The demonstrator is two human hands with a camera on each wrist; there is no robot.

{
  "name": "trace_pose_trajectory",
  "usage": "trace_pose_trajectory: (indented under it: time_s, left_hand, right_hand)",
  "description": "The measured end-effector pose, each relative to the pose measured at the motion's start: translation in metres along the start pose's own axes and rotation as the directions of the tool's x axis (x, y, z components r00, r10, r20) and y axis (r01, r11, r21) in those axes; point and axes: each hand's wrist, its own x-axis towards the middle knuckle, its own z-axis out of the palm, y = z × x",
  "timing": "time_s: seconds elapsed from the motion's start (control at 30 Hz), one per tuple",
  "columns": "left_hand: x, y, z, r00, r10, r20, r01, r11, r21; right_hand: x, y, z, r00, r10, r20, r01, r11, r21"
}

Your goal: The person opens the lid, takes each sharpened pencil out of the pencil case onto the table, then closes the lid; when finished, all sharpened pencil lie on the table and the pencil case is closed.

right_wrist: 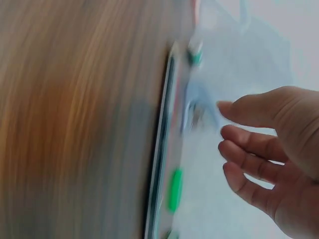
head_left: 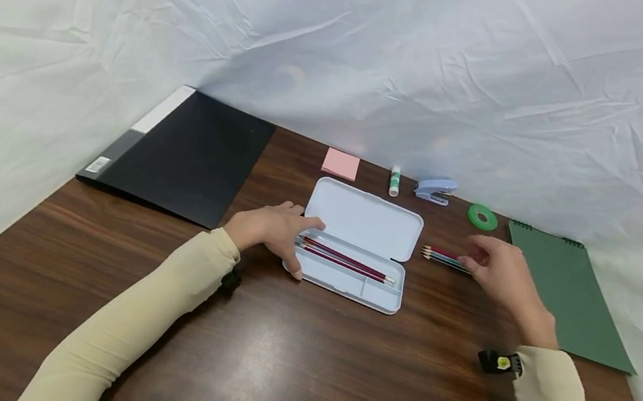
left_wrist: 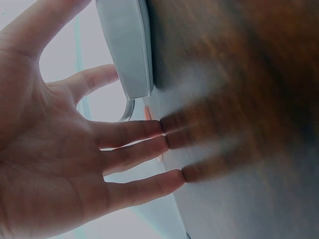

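Note:
A white pencil case [head_left: 365, 217] lies unfolded on the table, with dark red pencils [head_left: 350, 261] in its long compartment. At its left end my left hand [head_left: 276, 228] spreads its fingers, thumb at the front corner and index finger near the hinge. In the left wrist view, the other three fingertips [left_wrist: 172, 177] touch the tabletop beside the case. My right hand [head_left: 504, 273] hovers above several pencils [head_left: 435, 254] lying to the right of the case, tips pointing left. In the right wrist view, its loosely bent fingers stand apart from those pencils [right_wrist: 162, 129] and hold nothing.
Along the back are pink sticky notes [head_left: 341, 164], a glue stick [head_left: 394, 181], a light blue stapler [head_left: 435, 190] and a green tape roll [head_left: 482, 217]. A black folder [head_left: 184, 156] lies left, a green spiral notebook [head_left: 569, 293] right. White sheeting [head_left: 344, 51] encloses the table.

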Motion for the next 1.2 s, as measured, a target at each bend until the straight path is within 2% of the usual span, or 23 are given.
trace_pose_trajectory:
  time_s: [0.1, 0.17, 0.27, 0.4, 0.53, 0.67, 0.87, 1.03, 1.2]
  left_hand:
    - [0.000, 0.000, 0.000, 1.000, 0.004, -0.002, -0.004, 1.000, -0.003]
    - [0.001, 0.000, 0.000, 1.000, 0.005, -0.002, -0.005, 1.000, -0.004]
    - [0.001, 0.000, 0.000, 1.000, 0.006, 0.000, -0.006, 1.000, -0.001]
    - [0.001, 0.000, 0.000, 1.000, 0.005, 0.000, -0.005, 1.000, 0.006]
    - [0.001, 0.000, 0.000, 1.000, 0.000, -0.003, 0.001, 1.000, 0.014]
    - [0.001, 0.000, 0.000, 1.000, -0.005, -0.002, 0.006, 1.000, 0.016]
    - [0.001, 0.001, -0.002, 1.000, -0.005, -0.002, 0.005, 1.000, 0.026]
    - [0.001, 0.001, -0.003, 1.000, -0.004, -0.001, 0.004, 0.999, 0.033]
    - [0.001, 0.001, -0.001, 1.000, -0.005, 0.002, 0.005, 1.000, 0.024]
  right_hand:
    - [0.009, -0.027, 0.007, 0.996, -0.072, -0.052, 0.075, 0.995, 0.069]
    - [0.014, -0.047, 0.013, 0.993, -0.114, -0.040, 0.118, 0.987, 0.107]
    - [0.021, -0.076, 0.025, 0.981, -0.190, 0.029, 0.183, 0.969, 0.164]
    - [0.029, -0.110, 0.039, 0.948, -0.274, 0.165, 0.239, 0.950, 0.202]
    - [0.039, -0.134, 0.049, 0.909, -0.317, 0.270, 0.293, 0.948, 0.125]
    - [0.046, -0.147, 0.057, 0.885, -0.353, 0.304, 0.362, 0.932, 0.026]
    - [0.052, -0.152, 0.063, 0.883, -0.360, 0.301, 0.391, 0.919, -0.046]
    - [0.054, -0.156, 0.065, 0.885, -0.347, 0.312, 0.377, 0.925, -0.040]
    - [0.054, -0.156, 0.066, 0.874, -0.335, 0.351, 0.366, 0.930, -0.024]
